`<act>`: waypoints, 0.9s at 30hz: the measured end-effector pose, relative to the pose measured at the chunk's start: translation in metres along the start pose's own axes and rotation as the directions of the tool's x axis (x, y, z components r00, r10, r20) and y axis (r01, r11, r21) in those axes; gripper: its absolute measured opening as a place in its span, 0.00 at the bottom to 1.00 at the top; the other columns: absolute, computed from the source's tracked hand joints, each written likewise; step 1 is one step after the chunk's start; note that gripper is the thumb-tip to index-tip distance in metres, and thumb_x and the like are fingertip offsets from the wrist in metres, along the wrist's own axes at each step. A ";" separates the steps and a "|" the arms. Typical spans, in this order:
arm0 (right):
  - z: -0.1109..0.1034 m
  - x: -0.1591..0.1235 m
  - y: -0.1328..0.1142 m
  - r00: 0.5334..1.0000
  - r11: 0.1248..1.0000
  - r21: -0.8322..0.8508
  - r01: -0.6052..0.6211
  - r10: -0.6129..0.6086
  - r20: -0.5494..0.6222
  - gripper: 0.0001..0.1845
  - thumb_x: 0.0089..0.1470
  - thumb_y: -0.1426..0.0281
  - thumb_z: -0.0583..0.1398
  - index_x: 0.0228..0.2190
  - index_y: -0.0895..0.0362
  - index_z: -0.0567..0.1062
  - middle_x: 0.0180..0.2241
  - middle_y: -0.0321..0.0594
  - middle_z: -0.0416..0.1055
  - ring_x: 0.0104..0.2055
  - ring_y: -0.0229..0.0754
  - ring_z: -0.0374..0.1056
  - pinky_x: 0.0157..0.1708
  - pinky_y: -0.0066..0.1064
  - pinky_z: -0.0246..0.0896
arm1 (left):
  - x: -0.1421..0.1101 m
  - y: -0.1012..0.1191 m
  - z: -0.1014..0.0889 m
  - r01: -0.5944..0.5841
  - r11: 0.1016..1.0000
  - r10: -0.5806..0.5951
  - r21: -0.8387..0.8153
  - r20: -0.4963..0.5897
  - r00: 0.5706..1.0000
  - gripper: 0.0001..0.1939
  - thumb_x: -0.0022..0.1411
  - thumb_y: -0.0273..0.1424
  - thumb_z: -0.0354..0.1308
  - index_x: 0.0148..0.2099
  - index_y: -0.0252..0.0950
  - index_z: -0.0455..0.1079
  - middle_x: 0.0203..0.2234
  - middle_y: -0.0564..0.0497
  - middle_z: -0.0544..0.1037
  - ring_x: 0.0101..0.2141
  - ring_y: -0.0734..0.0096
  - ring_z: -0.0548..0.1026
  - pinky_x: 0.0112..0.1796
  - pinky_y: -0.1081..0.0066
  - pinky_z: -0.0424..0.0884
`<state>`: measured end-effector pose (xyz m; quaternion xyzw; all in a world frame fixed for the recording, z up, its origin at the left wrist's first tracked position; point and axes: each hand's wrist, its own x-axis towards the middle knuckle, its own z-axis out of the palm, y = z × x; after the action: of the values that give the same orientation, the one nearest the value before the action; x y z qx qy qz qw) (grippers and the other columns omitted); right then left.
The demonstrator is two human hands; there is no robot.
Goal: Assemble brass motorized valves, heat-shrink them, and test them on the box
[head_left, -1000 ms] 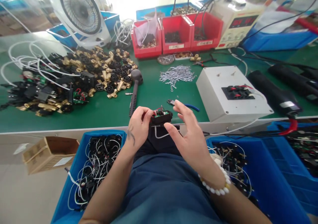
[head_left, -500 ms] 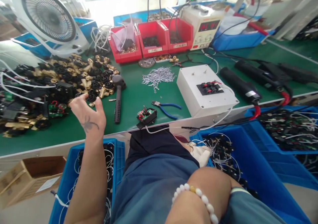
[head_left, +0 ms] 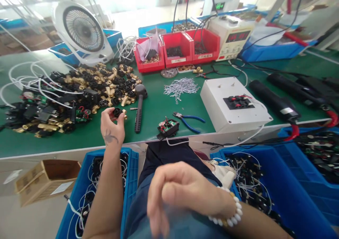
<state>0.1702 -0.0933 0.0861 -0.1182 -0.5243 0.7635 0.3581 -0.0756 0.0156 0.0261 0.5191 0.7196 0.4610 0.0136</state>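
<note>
At the left, knobbly brass fittings and ridged black plastic parts [head_left: 106, 80] lie heaped on the smooth green tabletop [head_left: 156, 103], glossy white cables [head_left: 39, 73] looping over them. Beside the heap, the left hand [head_left: 112, 130] is closed, thumb against fingers, around a small black-and-brass piece [head_left: 118, 112], held above the tabletop. Next lies a dark hammer [head_left: 139, 106] with a ribbed handle. An open black housing [head_left: 168, 127], its green circuit board bare, sits at the table's front edge. The right hand [head_left: 182, 187], well apart from the left, curls loosely over the lap (blurred, so I cannot tell whether it grips anything), with round white beads [head_left: 239, 211] at its wrist. Beyond are thin, wiry metal clips [head_left: 181, 87], blue-handled pliers [head_left: 189, 120] and a boxy pale-grey case [head_left: 233, 106].
</note>
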 end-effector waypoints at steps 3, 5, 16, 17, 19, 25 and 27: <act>-0.022 0.004 0.016 0.948 0.996 0.075 0.056 -0.030 -0.318 0.13 0.58 0.65 0.70 0.44 0.55 0.79 0.36 0.35 0.79 0.32 0.29 0.73 0.38 0.20 0.72 | -0.037 0.030 -0.018 -0.192 0.961 0.200 -0.197 0.019 0.980 0.22 0.64 0.36 0.65 0.58 0.36 0.68 0.50 0.44 0.77 0.49 0.61 0.79 0.54 0.60 0.75; -0.034 0.005 0.027 0.882 0.995 -0.008 0.104 -0.096 -0.462 0.25 0.54 0.67 0.73 0.52 0.51 0.76 0.45 0.37 0.78 0.38 0.29 0.74 0.43 0.22 0.73 | -0.060 0.054 -0.031 -0.317 0.906 0.358 -0.280 0.110 0.927 0.22 0.65 0.36 0.66 0.59 0.40 0.69 0.50 0.47 0.78 0.50 0.62 0.79 0.55 0.61 0.75; -0.042 -0.004 0.031 0.916 0.984 -0.048 0.173 -0.179 -0.359 0.29 0.54 0.58 0.71 0.56 0.49 0.75 0.49 0.41 0.78 0.53 0.42 0.75 0.56 0.38 0.73 | -0.100 0.102 -0.044 -0.299 0.746 0.500 -0.595 0.203 0.842 0.25 0.64 0.36 0.68 0.61 0.49 0.70 0.51 0.48 0.77 0.54 0.59 0.75 0.55 0.56 0.75; -0.042 -0.004 0.031 0.919 0.984 -0.039 0.175 -0.177 -0.353 0.30 0.54 0.57 0.71 0.56 0.49 0.75 0.48 0.41 0.78 0.52 0.42 0.75 0.55 0.37 0.73 | -0.101 0.103 -0.045 -0.305 0.748 0.502 -0.590 0.202 0.841 0.24 0.64 0.37 0.68 0.61 0.49 0.70 0.51 0.47 0.77 0.53 0.58 0.75 0.55 0.56 0.76; -0.041 -0.003 0.031 0.922 0.983 -0.026 0.182 -0.180 -0.342 0.29 0.54 0.57 0.72 0.55 0.49 0.76 0.45 0.40 0.78 0.47 0.40 0.76 0.53 0.36 0.74 | -0.102 0.106 -0.046 -0.323 0.756 0.505 -0.570 0.193 0.842 0.24 0.64 0.38 0.68 0.60 0.48 0.70 0.50 0.47 0.77 0.53 0.58 0.75 0.54 0.55 0.76; -0.039 -0.004 0.026 0.923 0.978 -0.010 0.207 -0.199 -0.330 0.24 0.55 0.60 0.71 0.53 0.49 0.77 0.43 0.37 0.79 0.45 0.38 0.76 0.50 0.33 0.76 | -0.101 0.108 -0.051 -0.299 0.747 0.502 -0.594 0.209 0.839 0.22 0.64 0.41 0.68 0.58 0.47 0.71 0.49 0.47 0.77 0.52 0.59 0.76 0.54 0.58 0.76; -0.041 -0.007 0.022 0.919 0.976 -0.028 0.217 -0.214 -0.332 0.22 0.57 0.63 0.70 0.53 0.48 0.76 0.48 0.39 0.78 0.44 0.37 0.76 0.48 0.32 0.76 | -0.093 0.105 -0.052 -0.237 0.797 0.432 -0.556 0.250 0.866 0.20 0.68 0.46 0.62 0.57 0.45 0.72 0.49 0.47 0.77 0.50 0.61 0.77 0.51 0.60 0.77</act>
<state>0.1886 -0.0725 0.0477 -0.1853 -0.4625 0.6910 0.5238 0.0185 -0.0848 0.0844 0.6940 0.4515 0.5241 0.1996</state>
